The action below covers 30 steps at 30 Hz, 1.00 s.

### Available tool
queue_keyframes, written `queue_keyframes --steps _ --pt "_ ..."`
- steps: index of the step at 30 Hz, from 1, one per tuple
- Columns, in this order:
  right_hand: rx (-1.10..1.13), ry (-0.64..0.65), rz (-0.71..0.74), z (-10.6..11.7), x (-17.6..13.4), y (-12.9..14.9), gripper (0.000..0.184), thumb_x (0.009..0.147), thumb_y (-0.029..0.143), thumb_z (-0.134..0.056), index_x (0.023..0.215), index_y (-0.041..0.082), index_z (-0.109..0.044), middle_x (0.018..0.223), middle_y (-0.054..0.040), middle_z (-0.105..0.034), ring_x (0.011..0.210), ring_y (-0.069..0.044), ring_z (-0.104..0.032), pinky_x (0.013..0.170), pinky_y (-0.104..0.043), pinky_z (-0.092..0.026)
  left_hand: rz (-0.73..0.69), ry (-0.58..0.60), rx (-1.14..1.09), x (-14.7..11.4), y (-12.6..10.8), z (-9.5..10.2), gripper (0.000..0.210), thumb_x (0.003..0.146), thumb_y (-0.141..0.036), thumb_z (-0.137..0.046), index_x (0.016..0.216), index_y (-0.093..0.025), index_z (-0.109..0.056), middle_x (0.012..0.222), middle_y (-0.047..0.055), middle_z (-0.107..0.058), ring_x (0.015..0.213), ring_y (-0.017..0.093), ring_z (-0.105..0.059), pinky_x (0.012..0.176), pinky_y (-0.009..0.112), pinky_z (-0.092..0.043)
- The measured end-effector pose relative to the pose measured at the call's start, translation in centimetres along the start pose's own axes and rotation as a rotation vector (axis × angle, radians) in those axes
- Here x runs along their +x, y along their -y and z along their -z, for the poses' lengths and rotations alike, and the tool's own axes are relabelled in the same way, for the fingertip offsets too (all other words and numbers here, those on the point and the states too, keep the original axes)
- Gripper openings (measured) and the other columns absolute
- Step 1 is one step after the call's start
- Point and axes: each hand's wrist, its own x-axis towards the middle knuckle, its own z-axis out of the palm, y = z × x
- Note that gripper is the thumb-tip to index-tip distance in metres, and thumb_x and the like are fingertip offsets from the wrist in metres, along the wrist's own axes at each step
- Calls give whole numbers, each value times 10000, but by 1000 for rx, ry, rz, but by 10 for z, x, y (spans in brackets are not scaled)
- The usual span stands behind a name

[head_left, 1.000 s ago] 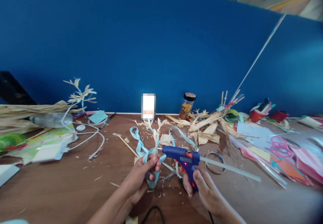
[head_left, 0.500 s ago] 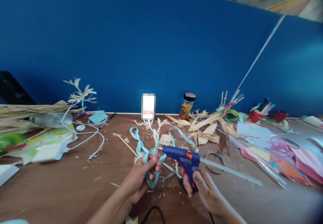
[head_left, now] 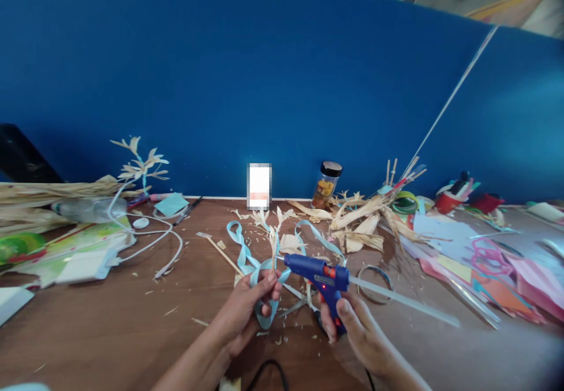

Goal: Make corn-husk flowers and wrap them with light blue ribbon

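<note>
Between the thumb and fingers of my left hand is the stem of a small husk flower, its pale petals pointing up. A light blue ribbon loops around and below those fingers. My right hand grips the handle of a blue hot glue gun, with a long translucent glue stick jutting from its back. The gun's nozzle points left, at or very close to the flower's stem; contact is hard to make out. Scissors lie on the table behind, partly hidden by the gun and my hand.
A lidded jar stands at the back beside heaped dried husks. Coloured paper and pink scissors lie to the right. At left are a finished-looking husk flower stalk, a plastic bottle and a white cable.
Both hands stay almost in place. The husk flower has shifted slightly in my left fingers, and the glue gun has barely moved.
</note>
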Motion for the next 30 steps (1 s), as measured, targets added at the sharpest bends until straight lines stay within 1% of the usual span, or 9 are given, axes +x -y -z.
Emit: queue_keyframes --steps 3,7,11,19,24,30 --pt "0 -5 -8 0 0 -2 377 869 475 -305 911 140 -472 592 10 -485 495 -96 -429 506 -235 -355 8 5 0 0 0 0 113 725 -223 -627 736 -120 -583 583 -1 -543 416 6 -407 352 84 -308" --pt "-26 5 -16 0 -5 -1 359 877 453 -305 911 137 -472 587 8 -492 502 -100 -436 523 -242 -359 -5 -28 -10 0 0 -2 120 709 -216 -644 751 -116 -591 595 4 -551 453 19 -452 371 85 -339" --pt "-52 15 -32 0 -7 2 380 865 476 -317 891 133 -478 569 11 -487 497 -101 -430 519 -239 -352 -18 -44 -11 0 -1 -3 126 691 -213 -661 730 -117 -591 585 -2 -551 432 13 -449 376 85 -364" --pt "-38 3 -21 -3 -2 6 406 853 505 -314 885 135 -479 554 16 -475 475 -99 -417 499 -234 -343 16 -103 -27 -1 -3 -6 147 661 -170 -685 758 -98 -601 643 33 -603 519 50 -544 451 106 -469" --pt "-61 9 -46 -2 -4 7 418 840 519 -332 867 133 -491 552 12 -475 479 -102 -417 497 -234 -338 9 -89 -43 -1 -3 -6 127 667 -163 -679 740 -103 -595 618 27 -601 489 46 -539 436 106 -471" --pt "-25 -3 -21 0 -3 1 385 864 479 -314 896 133 -478 567 12 -478 482 -96 -418 496 -230 -346 26 -108 -42 -2 -4 -9 138 655 -152 -690 735 -101 -590 630 27 -603 510 44 -544 443 97 -466"
